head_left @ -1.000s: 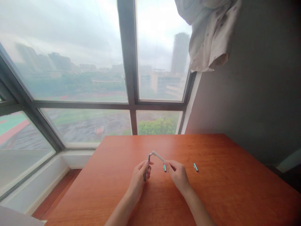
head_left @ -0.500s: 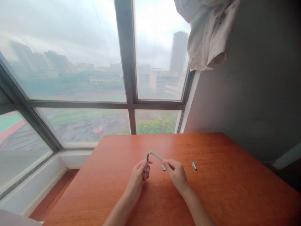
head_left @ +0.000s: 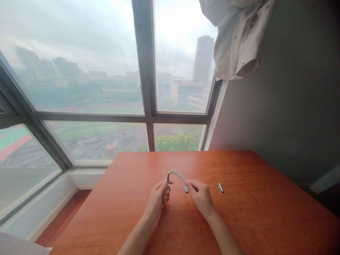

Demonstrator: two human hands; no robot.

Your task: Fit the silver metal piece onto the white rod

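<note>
My left hand (head_left: 158, 196) is closed around a slim dark handle with a bent silvery neck (head_left: 168, 175), held upright over the table. My right hand (head_left: 201, 196) pinches a pale, thin stick (head_left: 179, 174) that slants up to the left. The stick's far end meets the neck's tip or lies very close to it; I cannot tell which. Just behind my right fingers a small teal-and-black piece (head_left: 186, 189) lies on the table, partly hidden. A similar teal-and-black piece (head_left: 220, 187) rests farther right.
Both hands are above a reddish-brown wooden table (head_left: 119, 226). Beyond its far edge stand large windows with a dark frame (head_left: 149, 117). A pale spotted curtain (head_left: 236, 53) hangs at the upper right, beside a grey wall (head_left: 292, 99).
The whole view has shifted slightly, so everything appears a little farther right. Both hands keep the same grip, and the stick still slants toward the bent neck.
</note>
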